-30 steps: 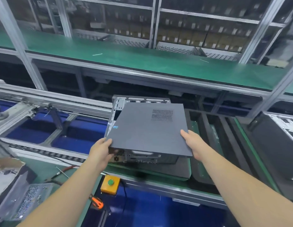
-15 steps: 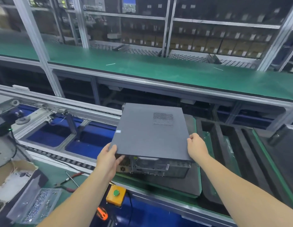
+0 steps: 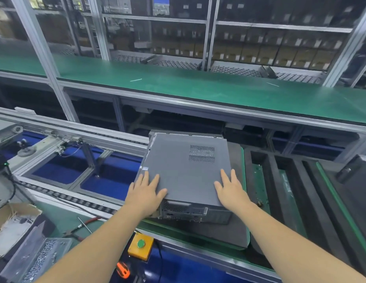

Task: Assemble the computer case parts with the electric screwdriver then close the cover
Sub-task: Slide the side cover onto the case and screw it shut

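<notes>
Your left hand [image 3: 146, 192] lies flat, fingers straight, on the near left corner of the one cover [image 3: 186, 170], hiding that corner of the single computer case [image 3: 196, 214] beneath, and your right hand [image 3: 231, 190] presses flat likewise, gripping nothing.

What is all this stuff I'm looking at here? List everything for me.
cover: one, grey, lying flat on the case.
case: one, dark grey, on a dark pad on the near conveyor.
button box: one, yellow with a green button, at the bench edge below the case.
screw tray: one, clear, bottom left.
pliers: one, red-handled, on the green bench at left.
orange handle: one, bottom centre; the tool cannot be told.
belt: one, green, across the back.
shelves: several, metal, holding boxes behind.
left hand: flat on the cover's near left corner.
right hand: flat on the cover's near right edge.
</notes>
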The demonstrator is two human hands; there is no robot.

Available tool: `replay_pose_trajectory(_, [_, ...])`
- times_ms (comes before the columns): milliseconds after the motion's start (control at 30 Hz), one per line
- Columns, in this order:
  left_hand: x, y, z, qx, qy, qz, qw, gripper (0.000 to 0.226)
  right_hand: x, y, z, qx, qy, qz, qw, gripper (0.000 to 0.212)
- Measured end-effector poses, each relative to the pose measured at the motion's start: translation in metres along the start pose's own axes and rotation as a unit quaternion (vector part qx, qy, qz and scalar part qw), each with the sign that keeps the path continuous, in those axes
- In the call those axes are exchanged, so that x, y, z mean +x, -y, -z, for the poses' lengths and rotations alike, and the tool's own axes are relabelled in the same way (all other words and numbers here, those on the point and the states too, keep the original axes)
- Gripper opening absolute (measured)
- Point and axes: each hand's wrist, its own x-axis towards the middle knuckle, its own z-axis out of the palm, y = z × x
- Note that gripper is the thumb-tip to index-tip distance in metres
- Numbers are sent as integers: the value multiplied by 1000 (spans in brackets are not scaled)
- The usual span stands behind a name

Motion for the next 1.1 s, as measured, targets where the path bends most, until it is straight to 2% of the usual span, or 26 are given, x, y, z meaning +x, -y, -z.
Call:
replay_pose_trajectory(100, [-3, -2, -10, 28, -17, 4, 999, 78, 2, 0, -2, 18, -13, 11, 1000, 63])
replay_pose_trajectory(200, [-13, 3, -20, 59, -26, -29, 997, 90, 6, -4, -3, 47, -28, 28, 998, 62])
replay_pose_trajectory(300, [-17, 13, -20, 129, -51, -71, 988, 90, 9, -10, -4, 60, -37, 40, 997, 61])
replay_pose_trajectory(467, [-15, 13, -17, 225, -67, -91, 968, 105, 9, -11, -6, 85, -63, 42, 993, 63])
replay_pose_trajectory(667, [-17, 19, -2, 254, -79, -124, 956, 97, 9, -7, -3, 109, -91, 37, 989, 61])
replay_pose_trajectory(767, [-17, 21, 0, 237, -25, -119, 964, 90, 10, 0, -1, 97, -97, 45, 990, 58])
replay_pose_trajectory(867, [-15, 25, 2, 186, 31, -123, 974, 78, 10, 1, -6, 68, -98, 29, 992, 56])
replay_pose_trajectory(900, [-14, 27, 4, 152, 28, -125, 980, 76, 10, 1, -6, 72, -97, 14, 993, 57])
replay_pose_trajectory(967, [-11, 30, 7, 17, -7, -106, 994, 67, 10, 0, -7, 94, -92, -27, 991, 63])
replay_pose_trajectory(1033, [-4, 29, 6, -138, -47, -29, 989, 62, 11, -1, -7, 131, -89, -76, 984, 69])
replay_pose_trajectory(1100, [8, 26, 6, -245, -33, 65, 967, 67, 11, -1, -5, 151, -76, -110, 979, 73])
